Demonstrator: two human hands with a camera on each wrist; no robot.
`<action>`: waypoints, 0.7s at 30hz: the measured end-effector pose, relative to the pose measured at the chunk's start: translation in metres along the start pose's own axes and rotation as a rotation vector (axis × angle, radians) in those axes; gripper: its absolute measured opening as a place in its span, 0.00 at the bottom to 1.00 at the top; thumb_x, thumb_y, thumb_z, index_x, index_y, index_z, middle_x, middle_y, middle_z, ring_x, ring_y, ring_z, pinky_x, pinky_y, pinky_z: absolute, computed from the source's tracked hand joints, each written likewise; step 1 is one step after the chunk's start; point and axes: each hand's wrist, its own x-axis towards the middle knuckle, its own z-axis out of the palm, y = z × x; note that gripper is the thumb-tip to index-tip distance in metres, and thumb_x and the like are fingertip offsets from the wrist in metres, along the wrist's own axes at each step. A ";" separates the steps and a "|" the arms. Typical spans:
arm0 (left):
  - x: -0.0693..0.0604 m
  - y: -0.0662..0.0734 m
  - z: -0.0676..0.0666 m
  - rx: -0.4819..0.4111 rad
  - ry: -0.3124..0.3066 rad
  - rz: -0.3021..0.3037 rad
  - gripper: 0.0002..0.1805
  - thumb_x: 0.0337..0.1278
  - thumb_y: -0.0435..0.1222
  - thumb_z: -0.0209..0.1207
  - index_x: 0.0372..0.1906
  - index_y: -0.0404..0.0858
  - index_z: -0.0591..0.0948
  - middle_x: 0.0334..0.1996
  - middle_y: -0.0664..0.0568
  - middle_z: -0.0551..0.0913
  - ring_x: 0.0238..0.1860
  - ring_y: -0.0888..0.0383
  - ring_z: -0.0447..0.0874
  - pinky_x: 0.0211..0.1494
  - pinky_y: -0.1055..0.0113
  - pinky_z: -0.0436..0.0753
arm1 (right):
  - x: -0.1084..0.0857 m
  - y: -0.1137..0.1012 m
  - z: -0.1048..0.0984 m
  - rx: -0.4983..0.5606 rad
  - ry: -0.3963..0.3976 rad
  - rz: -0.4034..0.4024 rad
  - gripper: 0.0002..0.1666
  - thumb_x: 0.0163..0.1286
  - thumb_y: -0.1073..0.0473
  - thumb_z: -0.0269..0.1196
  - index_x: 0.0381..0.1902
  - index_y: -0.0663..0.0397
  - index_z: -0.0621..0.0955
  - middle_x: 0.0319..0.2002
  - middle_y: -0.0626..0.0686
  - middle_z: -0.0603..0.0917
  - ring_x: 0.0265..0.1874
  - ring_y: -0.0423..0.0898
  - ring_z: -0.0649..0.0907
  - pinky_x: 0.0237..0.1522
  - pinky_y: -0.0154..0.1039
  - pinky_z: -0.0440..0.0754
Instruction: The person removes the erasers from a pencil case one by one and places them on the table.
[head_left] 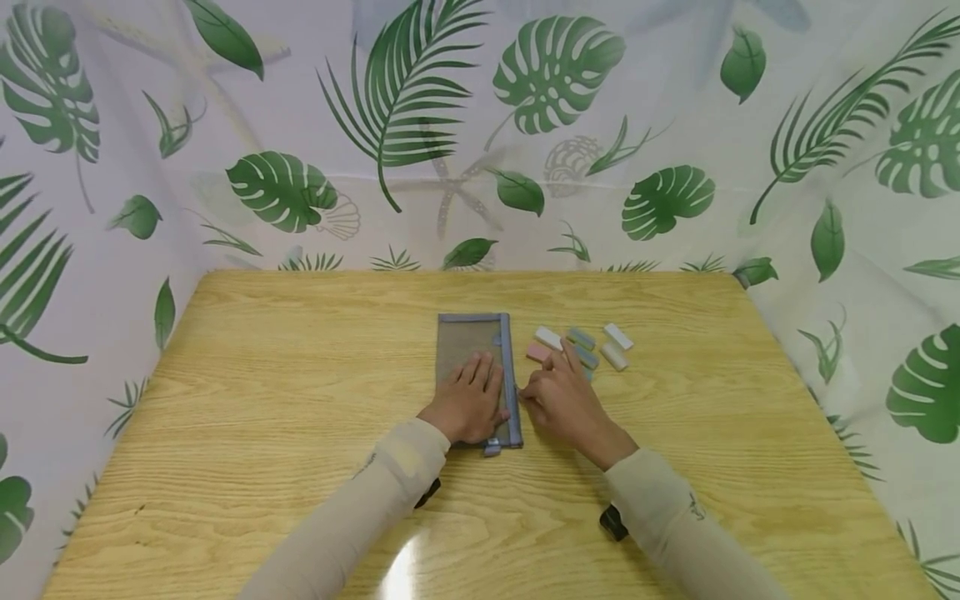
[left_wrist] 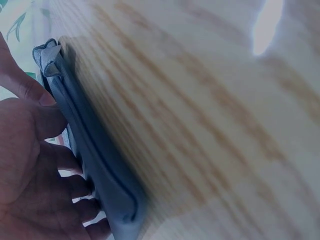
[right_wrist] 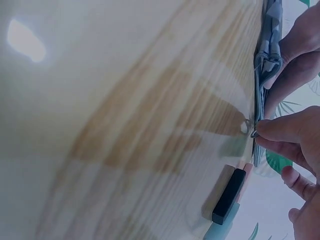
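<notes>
A grey-blue zip pouch with a see-through mesh front lies flat on the wooden table. My left hand rests on it, palm down with the fingers spread; in the left wrist view those fingers lie along the pouch. At the pouch's right edge, my right hand pinches a small zip pull between thumb and finger, seen closest in the right wrist view. Its index finger points out over several small pastel blocks, partly hiding them.
Beyond my right hand lie a white block, a pink block, a blue-grey block, another white block and a beige block. A leaf-patterned cloth surrounds the wooden table at back and sides.
</notes>
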 end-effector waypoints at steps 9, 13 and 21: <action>-0.001 0.000 0.000 0.003 0.022 0.005 0.38 0.80 0.54 0.40 0.82 0.35 0.50 0.81 0.39 0.44 0.81 0.45 0.41 0.80 0.52 0.50 | -0.001 -0.002 -0.001 0.010 -0.001 -0.007 0.03 0.57 0.63 0.77 0.31 0.53 0.92 0.30 0.48 0.89 0.44 0.55 0.80 0.71 0.70 0.56; 0.000 0.000 0.001 0.001 0.024 0.005 0.38 0.80 0.54 0.40 0.81 0.35 0.50 0.81 0.39 0.45 0.81 0.45 0.41 0.80 0.52 0.50 | -0.002 -0.002 -0.002 0.016 -0.003 -0.010 0.03 0.57 0.64 0.77 0.30 0.53 0.92 0.29 0.48 0.89 0.44 0.56 0.81 0.71 0.69 0.56; 0.000 -0.001 0.001 0.005 0.032 0.005 0.38 0.80 0.54 0.40 0.81 0.35 0.51 0.81 0.40 0.45 0.81 0.45 0.42 0.80 0.52 0.51 | -0.003 -0.004 -0.002 0.025 0.001 -0.005 0.03 0.57 0.64 0.77 0.30 0.53 0.92 0.28 0.48 0.89 0.41 0.53 0.80 0.72 0.68 0.56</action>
